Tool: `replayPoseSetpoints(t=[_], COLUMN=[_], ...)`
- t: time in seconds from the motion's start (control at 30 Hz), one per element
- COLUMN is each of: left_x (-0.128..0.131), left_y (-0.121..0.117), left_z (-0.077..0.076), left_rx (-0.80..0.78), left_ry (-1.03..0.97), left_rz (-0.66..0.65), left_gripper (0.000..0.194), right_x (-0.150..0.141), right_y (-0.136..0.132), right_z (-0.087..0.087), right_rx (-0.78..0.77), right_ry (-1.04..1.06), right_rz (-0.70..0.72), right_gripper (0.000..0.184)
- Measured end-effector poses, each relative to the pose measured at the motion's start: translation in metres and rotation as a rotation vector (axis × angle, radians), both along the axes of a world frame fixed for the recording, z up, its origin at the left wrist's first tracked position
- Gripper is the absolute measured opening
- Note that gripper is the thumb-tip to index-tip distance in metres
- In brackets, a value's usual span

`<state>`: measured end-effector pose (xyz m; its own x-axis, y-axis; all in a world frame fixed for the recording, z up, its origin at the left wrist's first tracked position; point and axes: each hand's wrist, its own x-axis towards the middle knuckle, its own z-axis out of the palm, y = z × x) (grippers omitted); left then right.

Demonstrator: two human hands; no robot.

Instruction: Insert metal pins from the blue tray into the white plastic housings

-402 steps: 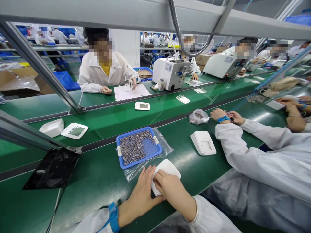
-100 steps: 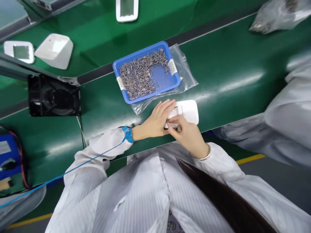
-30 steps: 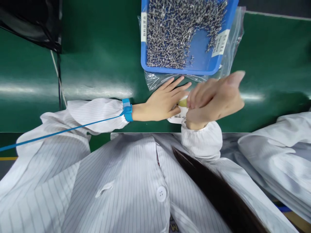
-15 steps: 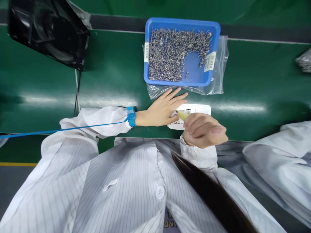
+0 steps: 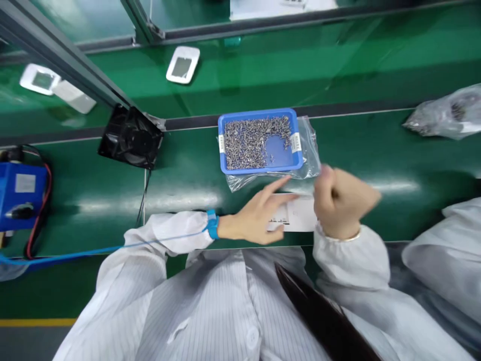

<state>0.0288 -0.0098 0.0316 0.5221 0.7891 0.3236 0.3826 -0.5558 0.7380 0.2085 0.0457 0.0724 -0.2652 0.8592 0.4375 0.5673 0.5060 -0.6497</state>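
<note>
A white plastic housing (image 5: 301, 214) lies near the table's front edge, with small parts in its left half. Over its left end reaches my left hand (image 5: 259, 213), fingers apart and nothing gripped. It wears a blue wrist strap with a cord. My right hand (image 5: 340, 200) is a closed fist at the housing's right end; whatever it holds is hidden by the fingers and blurred. Just beyond both hands, a blue tray (image 5: 259, 172) full of small metal screw-like pieces rests on a clear plastic bag (image 5: 310, 150).
A black fan (image 5: 131, 138) stands left of the tray, its cable running to the front. Farther left is a blue device (image 5: 24, 193). White units with screens (image 5: 183, 65) lie at the back. A bag of metal parts (image 5: 443, 113) is far right; someone's sleeve (image 5: 447, 250) shows below it.
My view has tilted up and shows more of the table's back. My right hand has pulled right, off the housing; the pale yellow pointed tool in it no longer shows. My left fingers have opened wider.
</note>
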Motion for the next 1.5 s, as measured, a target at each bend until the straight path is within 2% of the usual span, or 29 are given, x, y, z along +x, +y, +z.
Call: replayPoseSetpoints(t=[0.03, 0.07, 0.17, 0.23, 0.3, 0.37, 0.4, 0.47, 0.6, 0.67, 0.73, 0.8, 0.87, 0.97, 1.03, 1.13, 1.2, 1.27, 1.33, 1.43, 1.5], left_x=[0.008, 0.015, 0.029, 0.027, 0.018, 0.004, -0.004, -0.022, -0.062, -0.080, -0.095, -0.104, -0.109, -0.104, -0.091, -0.060, -0.039, -0.021, -0.010, -0.006, -0.009], left_y=[-0.001, -0.002, -0.001, 0.001, 0.006, 0.020, 0.033, 0.072, 0.180, 0.224, 0.252, 0.262, 0.259, 0.242, 0.223, 0.181, 0.148, 0.118, 0.096, 0.077, 0.073], left_z=[0.001, 0.001, -0.004, -0.007, -0.005, -0.001, 0.001, 0.008, 0.024, 0.023, 0.014, 0.001, -0.007, -0.005, 0.000, -0.002, -0.015, -0.032, -0.048, -0.064, -0.072], left_rx=[0.007, 0.000, 0.003, 0.021, 0.019, 0.061, 0.089, 0.122, 0.073, 0.048, -0.015, -0.081, -0.106, -0.034, 0.050, 0.227, 0.586, 0.792, 0.749, 0.462, 0.336], left_ry=[0.069, 0.159, 0.384, 0.417, 0.295, 0.035, -0.103, -0.328, -0.512, -0.509, -0.459, -0.362, -0.240, -0.066, 0.012, 0.124, 0.327, 0.356, 0.283, 0.172, 0.132], left_rz=[0.000, 0.000, -0.032, -0.079, -0.091, -0.018, 0.075, 0.365, 1.159, 1.336, 1.400, 1.382, 1.334, 1.242, 1.138, 0.851, 0.519, 0.346, 0.327, 0.361, 0.326], left_gripper=[0.073, 0.080, 0.097, 0.096, 0.100, 0.113, 0.118, 0.120, 0.107, 0.103, 0.104, 0.092, 0.077, 0.069, 0.064, 0.050, 0.052, 0.065, 0.073, 0.073, 0.072], right_x=[0.002, 0.002, -0.003, -0.006, -0.007, -0.008, -0.010, -0.016, -0.029, -0.033, -0.034, -0.035, -0.037, -0.043, -0.047, -0.050, -0.048, -0.045, -0.040, -0.036, -0.035], right_y=[0.018, 0.035, 0.073, 0.085, 0.089, 0.090, 0.090, 0.091, 0.090, 0.089, 0.089, 0.088, 0.088, 0.086, 0.085, 0.086, 0.088, 0.090, 0.088, 0.081, 0.074], right_z=[0.000, -0.002, -0.016, -0.028, -0.035, -0.038, -0.038, -0.037, -0.041, -0.048, -0.055, -0.059, -0.060, -0.056, -0.054, -0.054, -0.054, -0.052, -0.049, -0.044, -0.042], right_rx=[0.015, 0.025, 0.012, 0.006, 0.008, -0.007, -0.031, -0.070, -0.027, -0.001, 0.015, 0.027, 0.014, -0.030, -0.053, -0.065, -0.062, -0.057, -0.056, -0.079, -0.112], right_ry=[-0.079, -0.260, -0.722, -0.841, -0.860, -0.879, -0.905, -0.963, -0.976, -0.952, -0.922, -0.875, -0.832, -0.788, -0.768, -0.738, -0.707, -0.664, -0.618, -0.565, -0.537], right_rz=[-0.031, -0.030, 0.172, 0.268, 0.300, 0.317, 0.326, 0.276, 0.206, 0.167, 0.140, 0.119, 0.099, 0.058, 0.029, 0.004, 0.004, -0.003, -0.035, -0.115, -0.158], right_gripper=[0.044, 0.037, 0.028, 0.031, 0.034, 0.040, 0.041, 0.038, 0.039, 0.038, 0.036, 0.035, 0.032, 0.026, 0.022, 0.019, 0.017, 0.016, 0.016, 0.021, 0.022])
